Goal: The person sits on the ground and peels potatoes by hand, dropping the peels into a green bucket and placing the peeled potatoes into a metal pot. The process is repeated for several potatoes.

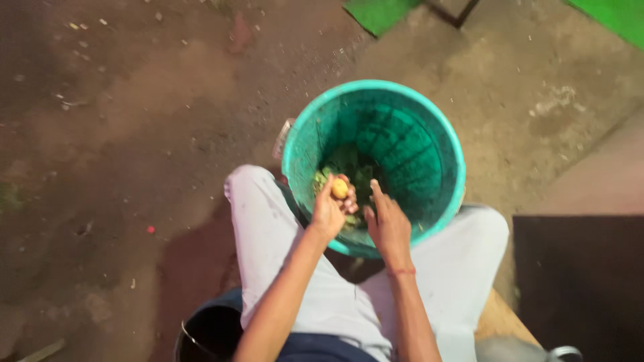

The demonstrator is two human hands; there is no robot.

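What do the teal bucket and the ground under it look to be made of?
The teal bucket looks like moulded plastic: uniform colour, a smooth rolled rim and vertical ribs inside with a slight sheen. The ground looks like packed earth or rough concrete, matte brown and mottled with small debris; which of the two is unclear.

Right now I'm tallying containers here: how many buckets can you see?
2. A teal bucket stands on the ground between the person's knees, under both hands; a dark bucket sits at the bottom edge beside the left leg. Others may lie outside the view.
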